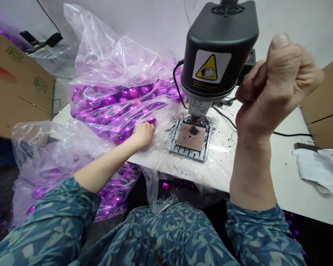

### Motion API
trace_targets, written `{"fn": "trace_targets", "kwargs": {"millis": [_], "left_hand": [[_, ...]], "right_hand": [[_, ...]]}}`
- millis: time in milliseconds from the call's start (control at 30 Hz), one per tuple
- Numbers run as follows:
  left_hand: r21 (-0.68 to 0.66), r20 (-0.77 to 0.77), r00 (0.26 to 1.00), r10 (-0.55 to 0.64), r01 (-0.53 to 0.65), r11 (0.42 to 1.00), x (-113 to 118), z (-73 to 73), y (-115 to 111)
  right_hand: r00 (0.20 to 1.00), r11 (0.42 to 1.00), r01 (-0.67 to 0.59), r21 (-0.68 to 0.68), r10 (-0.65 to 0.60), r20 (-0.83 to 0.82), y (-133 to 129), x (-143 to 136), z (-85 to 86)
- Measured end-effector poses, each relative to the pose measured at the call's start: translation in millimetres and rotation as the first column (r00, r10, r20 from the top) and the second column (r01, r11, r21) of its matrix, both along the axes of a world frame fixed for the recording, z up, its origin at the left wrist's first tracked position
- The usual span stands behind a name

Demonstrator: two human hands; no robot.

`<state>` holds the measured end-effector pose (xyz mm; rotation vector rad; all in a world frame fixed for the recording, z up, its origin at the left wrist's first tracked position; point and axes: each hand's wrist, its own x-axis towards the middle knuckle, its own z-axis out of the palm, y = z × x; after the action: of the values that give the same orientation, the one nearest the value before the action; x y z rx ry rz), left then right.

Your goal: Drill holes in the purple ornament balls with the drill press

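A small black bench drill press (220, 55) with a warning sticker stands before me. My right hand (280, 74) is a fist at its right side, wrapped around the feed lever, whose grip the fingers mostly hide. My left hand (144, 133) is at the edge of a clear plastic bag (105, 55) full of shiny purple faceted balls (108, 101). Its fingers are closed on a purple ball (153, 121), of which only a bit shows. Under the chuck, a brown square board (191, 136) with a small dark hole lies on the slotted metal base (180, 148), strewn with dark shavings.
Dark shavings dot the white table (222, 155) around the base. Cardboard boxes (19, 85) stand at left and right. A black cable (291, 135) crosses the table, and white cloth or paper (318, 170) lies on the right. More purple balls (166, 186) show below the table's front edge.
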<state>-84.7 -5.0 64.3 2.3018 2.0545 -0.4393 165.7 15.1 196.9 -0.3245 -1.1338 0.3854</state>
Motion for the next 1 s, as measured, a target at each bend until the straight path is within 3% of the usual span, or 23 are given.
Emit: {"fn": "trace_targets", "kwargs": {"millis": [233,400,500,567,667,733,800,867,933,1000], "left_hand": [[-0.009,0.108,0.993,0.046,-0.045,0.999,-11,-9.2,18],[0.030,0.192,0.980,0.058,-0.065,0.997,-14,-6.7,11],[0.080,0.276,0.959,0.059,-0.084,0.993,-17,-13.6,7],[0.080,0.415,0.910,0.027,-0.066,0.995,-19,-21.2,9],[0.039,0.643,0.765,-0.006,-0.025,0.999,-22,-30.2,13],[0.072,0.723,0.690,-0.009,-0.063,0.995,-19,-30.8,12],[0.179,0.705,0.709,-0.017,-0.155,0.972,-10,-26.8,6],[0.315,0.613,0.790,-0.013,-0.229,0.921,4,-20.5,-5],[0.412,0.535,0.845,-0.008,-0.252,0.876,19,-14.2,-18],[0.446,0.523,0.852,-0.011,-0.263,0.856,32,-8.7,-31]], "right_hand": [[0.992,0.994,0.106,0.010,-0.107,0.064,0,-2,-0.6],[0.987,0.990,0.136,-0.029,-0.133,0.093,-6,-3,-0.3],[0.985,0.988,0.153,-0.023,-0.151,0.083,-6,-4,-0.6],[0.986,0.989,0.148,-0.016,-0.147,0.074,-5,-4,-0.7],[0.983,0.987,0.159,-0.017,-0.157,0.092,-4,-4,-0.7],[0.984,0.988,0.155,-0.015,-0.153,0.093,-5,-4,-0.7],[0.986,0.989,0.145,-0.005,-0.144,0.085,-5,-4,-0.8],[0.986,0.990,0.144,0.004,-0.144,0.087,-5,-5,-0.7],[0.985,0.989,0.147,0.003,-0.147,0.092,-5,-5,-0.7],[0.987,0.991,0.132,0.006,-0.132,0.090,-6,-4,-0.7]]}}
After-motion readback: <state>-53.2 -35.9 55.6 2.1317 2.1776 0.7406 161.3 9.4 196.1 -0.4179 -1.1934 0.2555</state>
